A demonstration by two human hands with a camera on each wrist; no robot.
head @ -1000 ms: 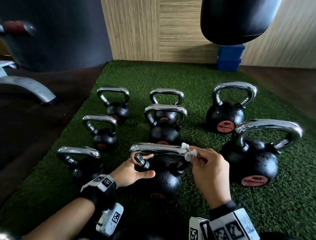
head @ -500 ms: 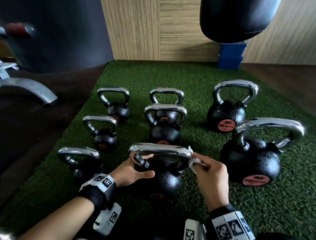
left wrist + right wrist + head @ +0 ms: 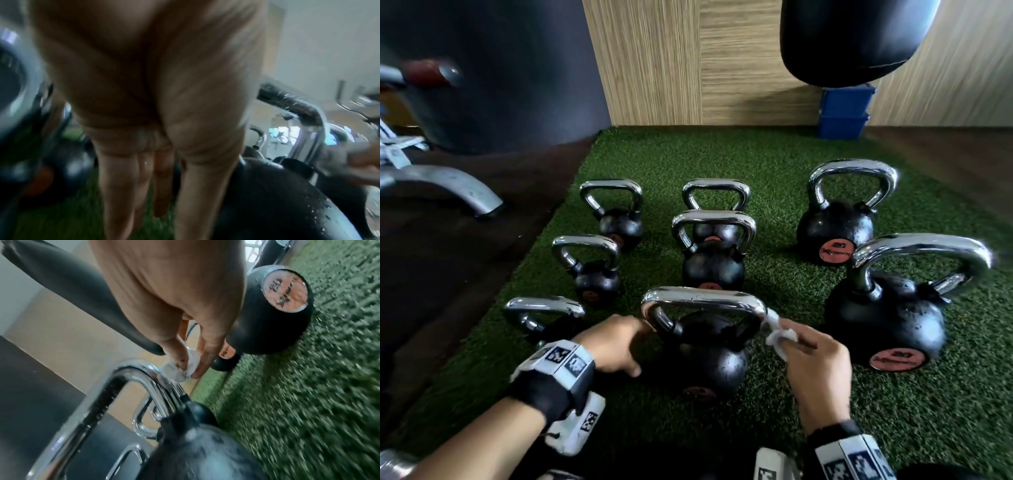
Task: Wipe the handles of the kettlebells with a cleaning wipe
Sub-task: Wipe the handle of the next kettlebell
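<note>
The nearest kettlebell stands on the green turf, its chrome handle across the top. My right hand pinches a crumpled white wipe and presses it against the handle's right corner. The right wrist view shows the wipe between thumb and fingers of that hand, touching the handle. My left hand sits beside the handle's left post with nothing in it. In the left wrist view its fingers point straight down beside the black body.
Several other chrome-handled kettlebells stand around: a large one close on the right, another behind it, one straight ahead, smaller ones to the left. A black punching bag hangs above blue boxes. A metal bench leg lies left.
My left hand has let go of the handle's left post and now lies beside it. The right hand has slid the wipe down from the handle's top right corner.
</note>
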